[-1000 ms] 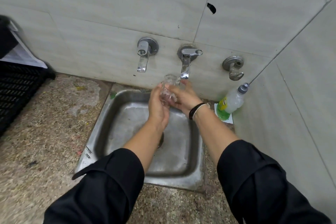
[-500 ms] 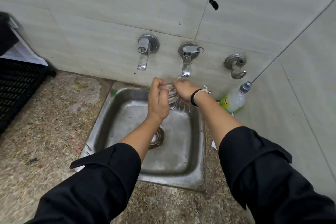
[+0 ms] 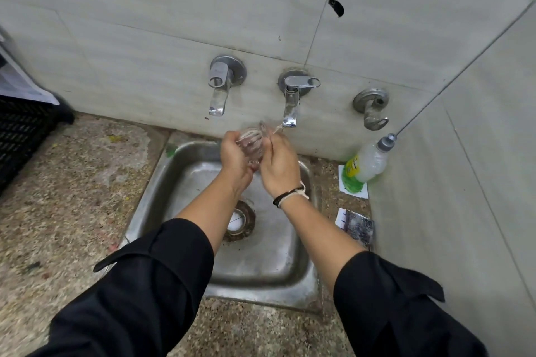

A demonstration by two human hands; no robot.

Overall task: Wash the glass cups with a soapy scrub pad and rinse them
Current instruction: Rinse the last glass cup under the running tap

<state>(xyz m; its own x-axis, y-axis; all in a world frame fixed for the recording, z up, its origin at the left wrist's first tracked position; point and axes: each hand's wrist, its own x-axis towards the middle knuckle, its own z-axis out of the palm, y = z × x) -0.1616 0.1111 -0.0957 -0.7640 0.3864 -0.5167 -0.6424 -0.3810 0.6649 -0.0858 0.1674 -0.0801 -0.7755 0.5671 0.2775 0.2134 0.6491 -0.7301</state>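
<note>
A clear glass cup (image 3: 252, 143) is held between both hands over the back of the steel sink (image 3: 179, 182). My left hand (image 3: 235, 156) grips the cup from the left side. My right hand (image 3: 278, 165) wraps it from the right, fingers curled on the glass. The cup sits just below and left of the middle tap (image 3: 291, 107), and a thin stream of water from that tap runs onto the cup's rim. No scrub pad shows in the hands.
A left tap (image 3: 219, 90) and a right wall fitting (image 3: 372, 109) flank the middle tap. A dish-soap bottle (image 3: 367, 162) leans in the right corner, a scrub pad (image 3: 358, 226) below it. A black crate (image 3: 20, 136) stands at the far left on the speckled stone counter (image 3: 72, 197).
The cup has been turned between my hands under the tap. My right hand moved from behind the cup round to its right side.
</note>
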